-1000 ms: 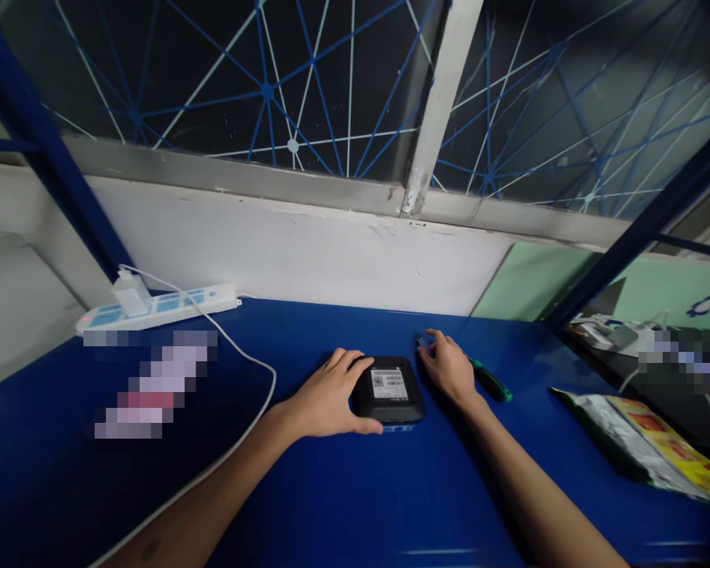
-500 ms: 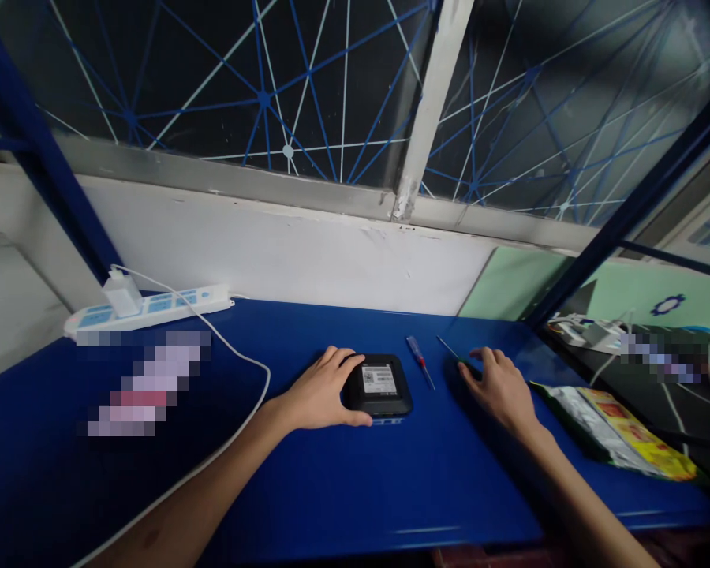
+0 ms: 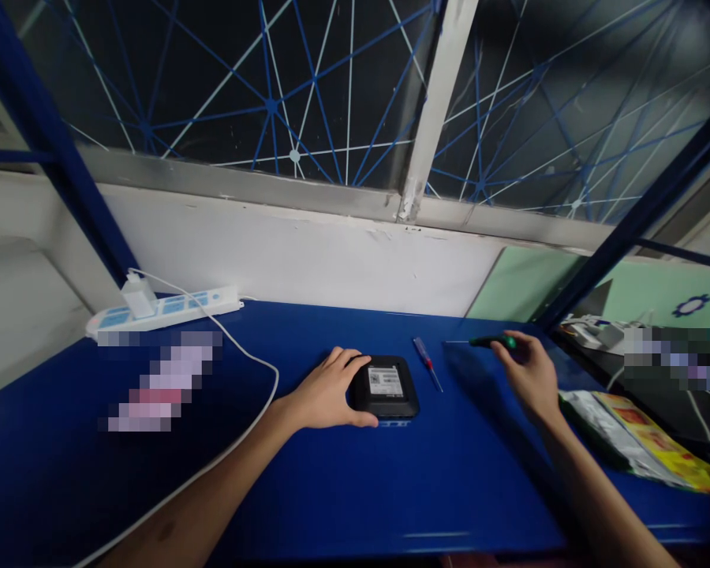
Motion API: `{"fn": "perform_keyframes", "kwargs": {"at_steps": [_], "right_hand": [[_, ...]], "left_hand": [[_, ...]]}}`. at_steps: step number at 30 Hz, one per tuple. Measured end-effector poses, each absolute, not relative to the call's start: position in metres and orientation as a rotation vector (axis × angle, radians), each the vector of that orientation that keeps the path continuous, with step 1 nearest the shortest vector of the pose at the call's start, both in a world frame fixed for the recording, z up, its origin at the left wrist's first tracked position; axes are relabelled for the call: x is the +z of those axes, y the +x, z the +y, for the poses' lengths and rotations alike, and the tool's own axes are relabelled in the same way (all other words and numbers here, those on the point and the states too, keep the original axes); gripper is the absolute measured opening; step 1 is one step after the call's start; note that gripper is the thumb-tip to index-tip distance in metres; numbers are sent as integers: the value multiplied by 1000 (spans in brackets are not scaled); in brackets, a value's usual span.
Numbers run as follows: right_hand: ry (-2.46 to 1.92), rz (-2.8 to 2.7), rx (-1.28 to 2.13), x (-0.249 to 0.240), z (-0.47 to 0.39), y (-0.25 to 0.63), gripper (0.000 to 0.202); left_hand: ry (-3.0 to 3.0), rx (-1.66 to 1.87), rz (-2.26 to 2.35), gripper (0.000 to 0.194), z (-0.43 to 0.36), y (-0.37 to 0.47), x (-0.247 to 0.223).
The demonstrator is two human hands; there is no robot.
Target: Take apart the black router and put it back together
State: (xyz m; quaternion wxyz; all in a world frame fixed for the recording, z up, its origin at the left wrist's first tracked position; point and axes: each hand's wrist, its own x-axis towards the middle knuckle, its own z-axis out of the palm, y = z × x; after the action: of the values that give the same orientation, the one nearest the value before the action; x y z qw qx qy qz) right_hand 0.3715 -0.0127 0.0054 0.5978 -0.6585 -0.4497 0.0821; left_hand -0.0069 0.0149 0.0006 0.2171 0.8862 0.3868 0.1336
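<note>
A black square device (image 3: 386, 384) with a white printed label lies on the blue table. My left hand (image 3: 333, 392) grips its left side, thumb at the near edge and fingers at the far edge. My right hand (image 3: 529, 371) is raised over the table further right, its fingers closed on the handle of a green and black screwdriver (image 3: 491, 341), whose thin shaft points left. Between the device and that tool, a second screwdriver (image 3: 427, 364) with a clear purplish handle and a red collar rests on the table.
A white power strip (image 3: 171, 311) with a plugged-in charger (image 3: 138, 295) sits at the back left. Its white cable (image 3: 275, 379) curves beside my left arm. On the right lie a yellow and silver packet (image 3: 644, 438) and white cables. Blue frame posts rise at both sides.
My right hand has lifted the green and black screwdriver off the table and moved right and slightly up with it. My left hand stays on the device. The view has shifted slightly.
</note>
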Motion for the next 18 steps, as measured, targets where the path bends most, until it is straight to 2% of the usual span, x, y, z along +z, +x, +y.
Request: {"fn": "perform_keyframes", "kwargs": {"at_steps": [7,13,18], "right_hand": [[-1081,-770,573,18,21,358,54],[-1007,-781,821,10,8,328,42],[-1014,-847,858,5,2,318,34]], "left_hand": [[2459,377,1050,112,13,-7,1],[2433,302,1077,121,12,-8,0],[2446,319,1044,116,13,-7,0]]}}
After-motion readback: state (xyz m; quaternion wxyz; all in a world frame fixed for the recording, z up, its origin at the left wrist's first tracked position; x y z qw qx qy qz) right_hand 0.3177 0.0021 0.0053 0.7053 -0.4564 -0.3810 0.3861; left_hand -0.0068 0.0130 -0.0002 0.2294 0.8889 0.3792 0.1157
